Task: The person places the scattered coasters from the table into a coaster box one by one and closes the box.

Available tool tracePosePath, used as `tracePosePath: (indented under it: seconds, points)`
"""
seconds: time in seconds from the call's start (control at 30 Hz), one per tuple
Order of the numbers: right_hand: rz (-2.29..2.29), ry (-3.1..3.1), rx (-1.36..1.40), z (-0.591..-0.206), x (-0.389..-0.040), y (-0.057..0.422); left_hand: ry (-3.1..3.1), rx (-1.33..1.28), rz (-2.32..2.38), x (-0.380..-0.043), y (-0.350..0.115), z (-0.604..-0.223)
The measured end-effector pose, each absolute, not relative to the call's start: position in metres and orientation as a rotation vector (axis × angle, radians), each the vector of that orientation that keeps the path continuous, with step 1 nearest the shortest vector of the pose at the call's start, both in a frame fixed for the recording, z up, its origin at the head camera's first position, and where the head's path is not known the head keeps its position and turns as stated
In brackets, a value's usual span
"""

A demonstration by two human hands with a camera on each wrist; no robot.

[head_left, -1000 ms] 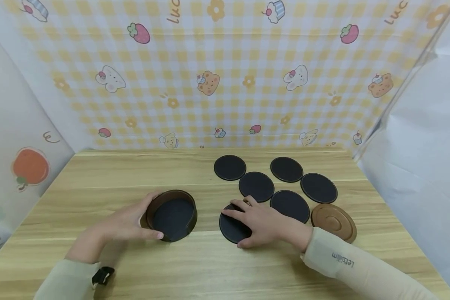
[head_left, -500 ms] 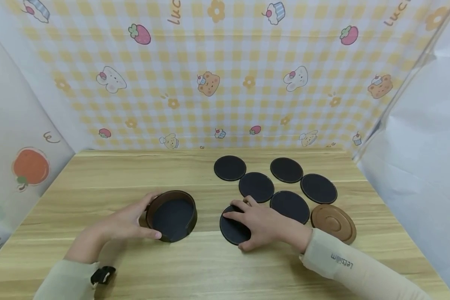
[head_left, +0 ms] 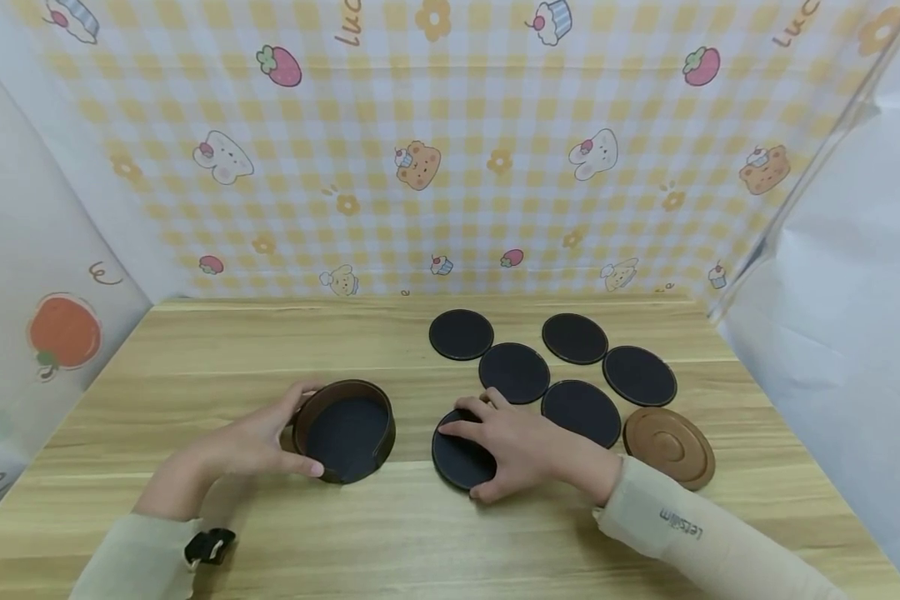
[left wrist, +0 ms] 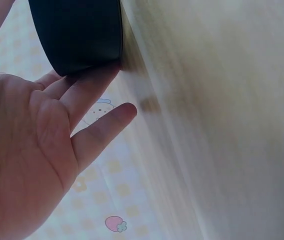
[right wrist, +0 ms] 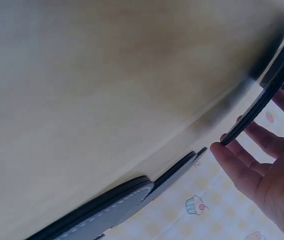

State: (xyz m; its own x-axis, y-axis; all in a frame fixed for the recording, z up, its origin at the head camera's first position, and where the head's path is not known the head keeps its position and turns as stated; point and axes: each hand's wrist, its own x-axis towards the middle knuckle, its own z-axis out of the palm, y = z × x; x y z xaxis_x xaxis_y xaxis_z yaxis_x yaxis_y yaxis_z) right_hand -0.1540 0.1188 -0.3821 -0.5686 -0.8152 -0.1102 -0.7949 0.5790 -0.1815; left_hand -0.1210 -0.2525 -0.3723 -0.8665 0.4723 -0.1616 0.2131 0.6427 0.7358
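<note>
My left hand [head_left: 247,446] holds the left side of a round black coaster holder [head_left: 348,433] with a brown inner wall and a notch at the front. Its thumb is at the front and its fingers lie behind. The left wrist view shows fingers touching the holder's dark wall [left wrist: 77,35]. My right hand [head_left: 521,442] grips a round black coaster [head_left: 459,460] from above, thumb on the near edge and fingers on the far edge. From the right wrist, this coaster [right wrist: 262,102] appears tilted, its near edge off the table. Nothing lies on the holder's visible floor.
Several black coasters lie flat behind and right of my right hand, among them a back-left coaster [head_left: 461,335] and a far-right coaster [head_left: 639,376]. A brown ringed disc [head_left: 669,447] rests beside my right forearm. A checked cloth [head_left: 487,200] hangs behind the wooden table [head_left: 270,342].
My right hand and its coaster have shifted slightly left, and the coaster appears a little raised. The left hand and the holder have stayed in place.
</note>
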Motion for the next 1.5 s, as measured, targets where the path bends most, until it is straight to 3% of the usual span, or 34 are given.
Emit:
tracePosePath:
  seconds: [1.5]
  points:
    - [-0.247, 2.642, -1.563, -0.359, -0.157, 0.035, 2.510, 0.555, 1.064, -0.121, -0.256, -0.375]
